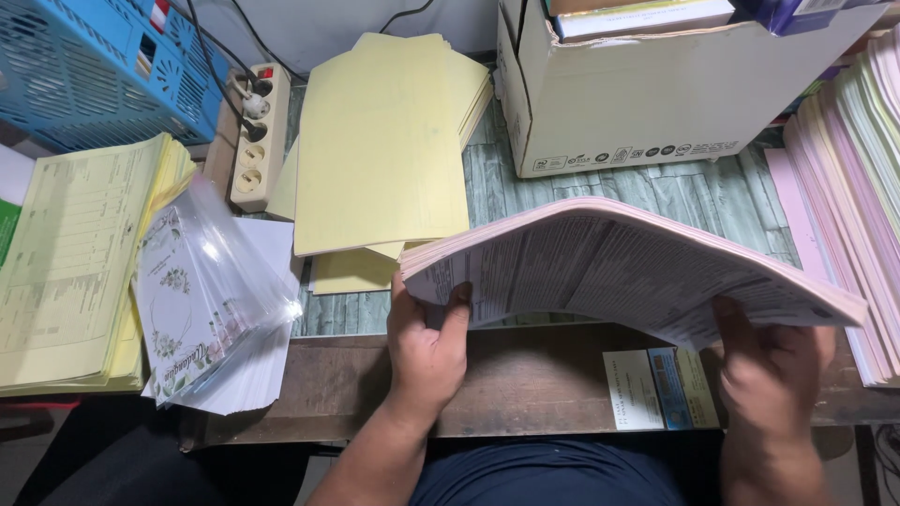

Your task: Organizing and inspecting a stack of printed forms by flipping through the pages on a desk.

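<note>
A thick stack of pink printed sheets (pixel 619 258) is lifted off the desk and arched upward in the middle. My left hand (pixel 427 347) grips its left edge, thumb on top. Under the stack's right end, my right hand (pixel 769 370) holds the other edge with the fingers partly hidden beneath the paper. Both hands hover over the brown front strip of the desk (pixel 525 375).
A pile of plain yellow sheets (pixel 384 141) lies behind the stack. Yellow printed forms (pixel 75 253) and a clear sleeve of floral cards (pixel 202 300) sit at left, with a power strip (pixel 255 131) and blue basket (pixel 84 66). A cardboard box (pixel 656 84) and pastel paper stacks (pixel 853 178) stand at right.
</note>
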